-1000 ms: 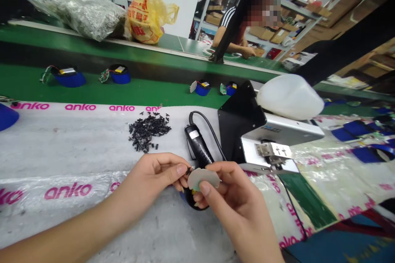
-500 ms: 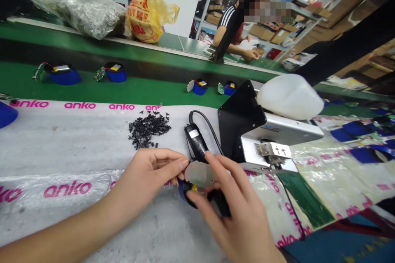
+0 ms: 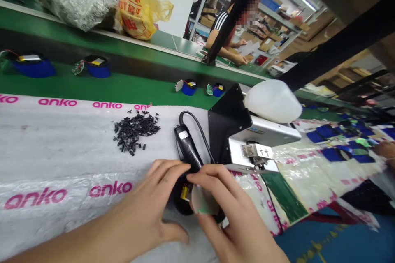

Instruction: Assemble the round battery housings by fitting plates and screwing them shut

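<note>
Pinching the pale rounded plate (image 3: 204,202) between thumb and fingers, my right hand (image 3: 236,207) holds it tilted at the right side of the dark round housing (image 3: 182,207), which lies between both hands. My left hand (image 3: 152,199) arches close by, thumb spread wide, seemingly empty. A yellow battery (image 3: 185,192) sits inside the housing; the yellow plastic bag's (image 3: 135,16) contents stay hidden.

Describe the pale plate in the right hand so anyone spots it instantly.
On the white bench cover, find the black corded tool. Just below it in the picture, the right hand holds the pale plate. Its rounded, greyish face sets it apart from the dark housing beside it, with its yellow part.
</note>
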### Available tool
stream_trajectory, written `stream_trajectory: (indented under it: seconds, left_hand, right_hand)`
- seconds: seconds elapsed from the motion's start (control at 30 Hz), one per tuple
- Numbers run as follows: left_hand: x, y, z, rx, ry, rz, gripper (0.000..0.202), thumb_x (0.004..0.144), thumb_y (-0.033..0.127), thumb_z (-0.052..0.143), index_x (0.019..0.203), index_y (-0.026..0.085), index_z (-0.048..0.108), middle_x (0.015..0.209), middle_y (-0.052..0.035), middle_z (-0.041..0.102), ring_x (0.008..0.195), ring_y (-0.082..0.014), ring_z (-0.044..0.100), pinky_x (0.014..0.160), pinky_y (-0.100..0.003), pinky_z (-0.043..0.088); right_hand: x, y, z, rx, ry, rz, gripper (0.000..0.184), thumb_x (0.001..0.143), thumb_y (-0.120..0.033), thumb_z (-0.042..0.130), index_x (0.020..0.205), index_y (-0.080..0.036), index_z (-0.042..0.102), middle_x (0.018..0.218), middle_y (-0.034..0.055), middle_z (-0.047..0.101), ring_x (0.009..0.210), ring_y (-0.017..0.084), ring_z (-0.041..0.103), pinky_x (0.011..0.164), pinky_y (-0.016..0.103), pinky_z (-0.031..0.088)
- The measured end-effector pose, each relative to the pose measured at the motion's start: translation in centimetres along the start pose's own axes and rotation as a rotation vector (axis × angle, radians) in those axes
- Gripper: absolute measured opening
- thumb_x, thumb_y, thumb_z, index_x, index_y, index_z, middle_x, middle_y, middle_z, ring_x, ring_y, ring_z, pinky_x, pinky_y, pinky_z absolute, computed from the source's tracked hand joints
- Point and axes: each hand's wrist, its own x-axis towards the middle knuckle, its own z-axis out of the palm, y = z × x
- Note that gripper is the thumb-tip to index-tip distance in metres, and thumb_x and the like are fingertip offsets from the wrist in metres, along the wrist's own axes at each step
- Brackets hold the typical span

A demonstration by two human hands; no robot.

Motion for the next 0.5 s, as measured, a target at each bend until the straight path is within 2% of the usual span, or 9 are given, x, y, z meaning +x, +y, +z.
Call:
stream_trajectory:
  seconds: [0.07,0.13,0.27,0.33,0.43,0.5]
  left_hand:
    - [0.3,-0.5,0.2,0.023,-0.018,0.034,0.064,0.075,0.015,0.079,0.132,0.023,0.054,0.128,-0.0073,0.058,0.126,-0.0269,0.049,0.107,-0.044,0.045]
    - [0.5,-0.8,0.1,0.036,-0.012,0.041,0.052,0.079,0.012,0.074,0.127,0.025,0.058,0.118,-0.0042,0.063,0.118,-0.0251,0.055,0.101,-0.040,0.049]
    - [0.4,-0.7,-0.5,-0.006,-0.034,-0.022,0.056,0.076,0.016,0.078,0.127,0.029,0.059,0.116,0.0006,0.067,0.100,-0.0217,0.063,0.092,-0.036,0.054]
    - [0.2,-0.7,-0.5,-0.117,-0.067,-0.062,0.060,0.076,0.014,0.074,0.131,0.033,0.057,0.124,0.0013,0.063,0.086,-0.0167,0.065,0.076,-0.028,0.058]
    - [0.0,-0.8,-0.3,-0.367,-0.133,-0.143,0.064,0.080,0.015,0.067,0.137,0.040,0.052,0.134,-0.0008,0.052,0.072,-0.0112,0.064,0.050,-0.018,0.055]
    - [-0.1,-1.0,-0.3,-0.503,-0.169,-0.198,0.062,0.080,0.018,0.067,0.136,0.041,0.053,0.135,-0.0029,0.050,0.068,-0.0109,0.064,0.042,-0.017,0.052]
  right_hand:
    - [-0.2,-0.3,0.0,0.012,-0.052,0.007,0.056,0.080,-0.006,0.047,0.129,-0.032,0.047,0.123,0.0006,0.051,0.113,0.009,0.058,0.098,0.017,0.050]
    - [-0.4,-0.4,0.1,0.031,-0.066,-0.011,0.054,0.078,-0.006,0.048,0.125,-0.032,0.048,0.120,-0.0005,0.054,0.111,0.010,0.059,0.097,0.018,0.051]
    - [-0.5,0.3,0.1,0.018,0.011,-0.032,0.043,0.088,-0.011,0.054,0.125,-0.032,0.051,0.121,-0.0013,0.056,0.112,0.008,0.060,0.098,0.015,0.049]
    - [-0.4,0.8,0.0,-0.024,0.068,-0.029,0.038,0.092,-0.018,0.059,0.126,-0.032,0.053,0.124,-0.0004,0.056,0.113,0.009,0.061,0.098,0.015,0.050]
    - [-0.4,1.6,0.1,-0.050,0.103,-0.044,0.036,0.092,-0.026,0.067,0.126,-0.030,0.056,0.124,0.0017,0.058,0.112,0.012,0.063,0.096,0.017,0.053]
    - [-0.6,1.9,0.2,-0.043,0.097,-0.057,0.038,0.092,-0.030,0.067,0.129,-0.029,0.055,0.124,0.0022,0.060,0.112,0.013,0.064,0.096,0.017,0.054]
